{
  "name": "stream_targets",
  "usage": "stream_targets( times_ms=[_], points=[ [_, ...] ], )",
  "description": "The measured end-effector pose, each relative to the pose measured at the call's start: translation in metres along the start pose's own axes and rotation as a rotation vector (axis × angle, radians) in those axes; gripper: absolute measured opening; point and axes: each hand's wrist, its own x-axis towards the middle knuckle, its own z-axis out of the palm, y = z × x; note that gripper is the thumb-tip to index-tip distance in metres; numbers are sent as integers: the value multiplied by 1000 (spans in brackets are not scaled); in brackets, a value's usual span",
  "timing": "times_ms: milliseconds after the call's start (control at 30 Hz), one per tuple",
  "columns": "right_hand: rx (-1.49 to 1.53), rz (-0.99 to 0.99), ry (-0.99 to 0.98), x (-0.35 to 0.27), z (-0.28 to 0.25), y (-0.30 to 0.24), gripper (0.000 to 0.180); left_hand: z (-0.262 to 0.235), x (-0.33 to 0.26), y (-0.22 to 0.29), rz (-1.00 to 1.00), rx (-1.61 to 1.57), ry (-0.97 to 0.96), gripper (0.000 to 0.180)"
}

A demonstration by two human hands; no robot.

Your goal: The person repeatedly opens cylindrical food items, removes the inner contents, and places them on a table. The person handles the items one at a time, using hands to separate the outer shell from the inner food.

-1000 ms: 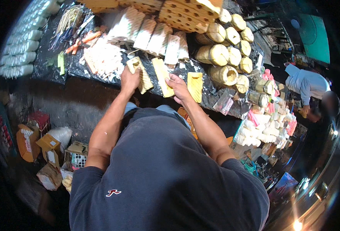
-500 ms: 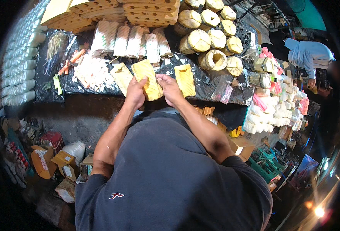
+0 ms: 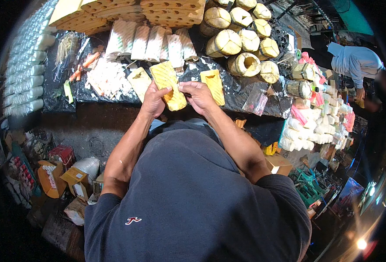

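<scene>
Above the table's near edge, a yellow rectangular mould piece is held tilted, its upper end leaning left. My left hand grips its lower left side, the thumb lying across the face. At the right edge, my right hand pinches the piece with thumb and bent fingers; the fingertips are partly hidden. A second yellow mould piece with a shallow recess lies just left of the held one. Right behind my right hand is a third yellow mould piece, its recess facing up.
White-wrapped bundles and yellow hole-filled blocks stand at the back. Banded yellow cylinders are stacked back right. White scraps and orange sticks lie left. Another person bends over at far right.
The held mould piece has risen slightly, away from my body. My right hand has shifted a little to the right along its edge, closer to the mould piece on that side.
</scene>
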Motion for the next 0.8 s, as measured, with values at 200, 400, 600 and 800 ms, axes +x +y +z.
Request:
stream_targets(
  times_ms=[200,400,600,800],
  points=[
    [95,-62,4,2,-3,4,16,6,-1,-1,1,91,-5,65],
    [137,-33,25,4,0,6,17,9,-6,0,-22,158,3,69],
    [109,-10,38,6,-1,4,19,10,-6,-6,-44,107,41,54],
    [-375,-351,158,9,-5,17,17,10,-3,-20,47,136,65,48]
  ],
)
